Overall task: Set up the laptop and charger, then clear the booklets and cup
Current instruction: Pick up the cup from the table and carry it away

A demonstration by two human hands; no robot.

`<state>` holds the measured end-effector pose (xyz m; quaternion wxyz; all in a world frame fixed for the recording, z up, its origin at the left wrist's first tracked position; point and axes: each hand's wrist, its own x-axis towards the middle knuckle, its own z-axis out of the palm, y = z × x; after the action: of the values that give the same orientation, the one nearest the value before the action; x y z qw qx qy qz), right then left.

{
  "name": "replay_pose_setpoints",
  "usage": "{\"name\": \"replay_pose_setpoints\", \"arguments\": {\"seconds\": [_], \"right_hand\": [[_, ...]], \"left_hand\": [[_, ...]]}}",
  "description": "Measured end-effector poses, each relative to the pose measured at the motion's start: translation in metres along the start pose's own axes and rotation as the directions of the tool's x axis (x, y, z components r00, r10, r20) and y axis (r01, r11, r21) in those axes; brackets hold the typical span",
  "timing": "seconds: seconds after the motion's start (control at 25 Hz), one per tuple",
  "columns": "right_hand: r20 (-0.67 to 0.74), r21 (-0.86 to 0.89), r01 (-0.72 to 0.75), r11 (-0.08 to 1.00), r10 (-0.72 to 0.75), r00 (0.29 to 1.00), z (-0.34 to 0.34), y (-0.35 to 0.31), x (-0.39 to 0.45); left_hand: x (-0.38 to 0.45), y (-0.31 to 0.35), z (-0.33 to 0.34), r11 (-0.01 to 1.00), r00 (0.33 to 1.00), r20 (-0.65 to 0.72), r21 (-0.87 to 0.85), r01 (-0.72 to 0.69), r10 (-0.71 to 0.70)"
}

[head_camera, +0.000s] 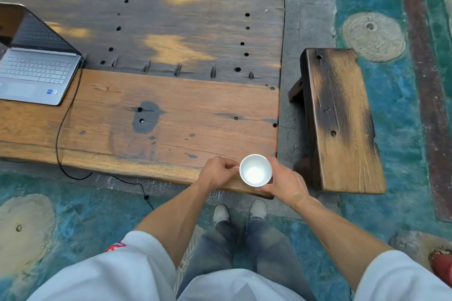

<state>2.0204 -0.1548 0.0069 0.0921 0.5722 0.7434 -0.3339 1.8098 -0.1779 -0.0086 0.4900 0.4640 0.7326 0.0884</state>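
Now both my hands are on the white cup [255, 170], at the near right corner of the wooden table [171, 105]. My left hand [216, 175] pinches the cup's thin handle, fingers curled in tight at the left side of the rim. My right hand [285, 184] wraps the cup's right side and underside, thumb up by the rim, fingers curled beneath. Cup is upright, mouth toward me, pale inside; whether it sits on the wood or is just above it, I cannot tell.

Laptop [36, 73] is open at the far left of the table, silver keyboard deck, dark screen tilted back, partly cut off by the frame edge. Black cable [64, 120] runs from the laptop's right rear corner across the tabletop, drops over the near edge and trails along the floor toward my feet.

Table top is rough planks, darker at the back, with scattered holes and a grey patch near the middle. Small wooden bench [342, 120] stands on the floor just right of the table, well apart from the laptop. Floor [396, 105] is worn blue-green paint. My grey shoes [221, 214] point at the table edge below the cup.
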Motion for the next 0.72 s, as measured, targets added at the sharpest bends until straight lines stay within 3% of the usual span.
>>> {"name": "replay_pose_setpoints", "arguments": {"seconds": [0.72], "right_hand": [[0.043,0.041,-0.087,0.995,0.085,0.995,0.006,0.007,-0.005]], "left_hand": [[-0.003,-0.005,0.015,0.997,0.997,0.071,-0.081,-0.014,0.02]]}}
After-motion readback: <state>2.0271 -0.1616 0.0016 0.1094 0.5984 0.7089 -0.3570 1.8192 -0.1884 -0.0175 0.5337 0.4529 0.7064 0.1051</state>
